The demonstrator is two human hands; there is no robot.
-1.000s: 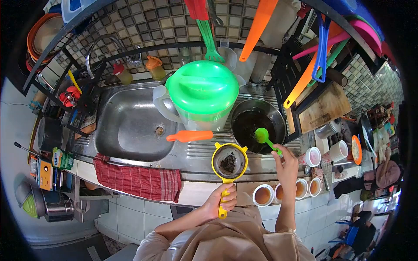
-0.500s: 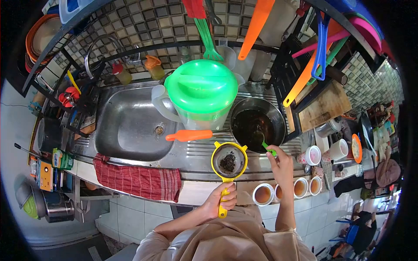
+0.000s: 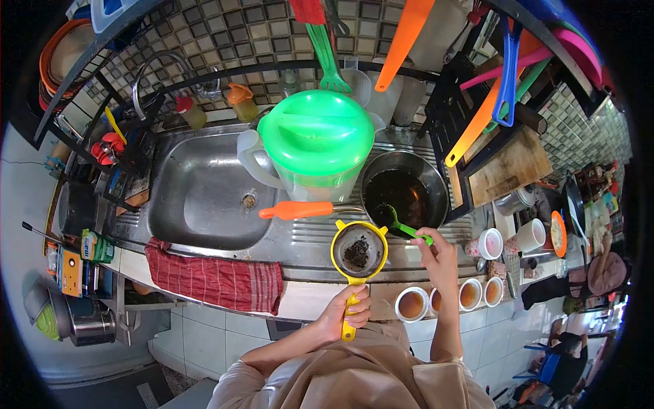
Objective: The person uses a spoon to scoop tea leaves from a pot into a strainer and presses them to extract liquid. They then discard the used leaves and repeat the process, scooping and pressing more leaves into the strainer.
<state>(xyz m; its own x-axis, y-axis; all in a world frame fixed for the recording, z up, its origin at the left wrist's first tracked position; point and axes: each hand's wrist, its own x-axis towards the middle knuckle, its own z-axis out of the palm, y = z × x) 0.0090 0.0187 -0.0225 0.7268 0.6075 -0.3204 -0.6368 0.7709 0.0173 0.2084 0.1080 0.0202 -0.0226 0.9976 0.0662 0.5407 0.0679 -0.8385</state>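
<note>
My left hand [image 3: 345,312] is wrapped round the handle of a yellow strainer [image 3: 359,279], whose mesh holds dark wet leaves [image 3: 356,254]. In my right hand [image 3: 437,259] is the handle end of a green spoon [image 3: 407,230]. The spoon's bowl is at the near left inside of a steel saucepan [image 3: 439,178] with dark brown liquid [image 3: 402,192] in it. An orange handle [image 3: 296,210] sticks out left from the pan. Close to my right forearm stand several cups of brown drink [image 3: 411,304] in a row.
Behind the strainer stands a large jug with a green lid [image 3: 317,133], left of the saucepan. The steel sink [image 3: 204,235] is further left, with a red cloth [image 3: 214,278] over the front edge. Utensils such as an orange-handled one [image 3: 405,44] hang overhead. Stacked cups [image 3: 528,236] lie right.
The green spoon has swung leftwards in the saucepan, and its bowl now shows at the near left side. My right hand has barely shifted. My left hand keeps the strainer in place.
</note>
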